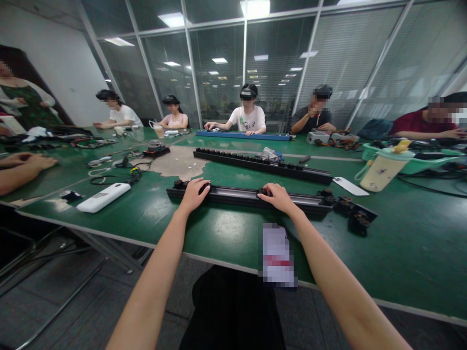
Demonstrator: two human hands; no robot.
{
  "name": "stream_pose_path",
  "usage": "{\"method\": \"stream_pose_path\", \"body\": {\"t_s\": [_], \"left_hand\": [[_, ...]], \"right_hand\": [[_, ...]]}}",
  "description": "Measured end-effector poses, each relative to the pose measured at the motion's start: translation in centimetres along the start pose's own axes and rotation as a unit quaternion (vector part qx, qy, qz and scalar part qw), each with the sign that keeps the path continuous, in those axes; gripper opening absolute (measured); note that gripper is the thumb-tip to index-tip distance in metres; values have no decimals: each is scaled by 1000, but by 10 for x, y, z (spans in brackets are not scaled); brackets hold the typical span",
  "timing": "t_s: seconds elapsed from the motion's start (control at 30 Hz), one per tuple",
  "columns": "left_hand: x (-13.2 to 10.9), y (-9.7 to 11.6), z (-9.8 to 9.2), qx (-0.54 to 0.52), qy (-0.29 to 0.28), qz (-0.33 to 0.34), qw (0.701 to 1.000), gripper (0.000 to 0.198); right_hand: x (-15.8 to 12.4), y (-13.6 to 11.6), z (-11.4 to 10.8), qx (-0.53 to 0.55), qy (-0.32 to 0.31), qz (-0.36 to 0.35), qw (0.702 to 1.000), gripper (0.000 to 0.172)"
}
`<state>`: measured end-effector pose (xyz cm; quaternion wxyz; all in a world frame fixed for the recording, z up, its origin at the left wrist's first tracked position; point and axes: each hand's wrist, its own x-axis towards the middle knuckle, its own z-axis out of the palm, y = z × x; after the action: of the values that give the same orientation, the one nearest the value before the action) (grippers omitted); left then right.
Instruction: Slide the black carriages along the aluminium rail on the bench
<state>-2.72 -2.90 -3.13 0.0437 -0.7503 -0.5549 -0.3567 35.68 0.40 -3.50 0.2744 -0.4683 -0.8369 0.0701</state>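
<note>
On black rail: left fingers, right fingers half-curled, probably touching blocks.

Assorted clutter on a green table, with co-workers seated beyond.
At left, a white rounded device lying near a tangle of cables; at the near edge, a pixelated pale item with a red band. At right, a white phone just beside a pale yellow tumbler, a green basket behind. On the far side, a long blue bar before a co-worker in a white T-shirt, backed by a glass partition.
</note>
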Motion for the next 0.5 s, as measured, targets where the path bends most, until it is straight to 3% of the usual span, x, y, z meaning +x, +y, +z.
{"method": "stream_pose_path", "body": {"t_s": [0.5], "left_hand": [[0, -1, 1, 0, 6, 6, 1000, 42]], "right_hand": [[1, 5, 1, 42, 3, 5, 999, 31]]}}
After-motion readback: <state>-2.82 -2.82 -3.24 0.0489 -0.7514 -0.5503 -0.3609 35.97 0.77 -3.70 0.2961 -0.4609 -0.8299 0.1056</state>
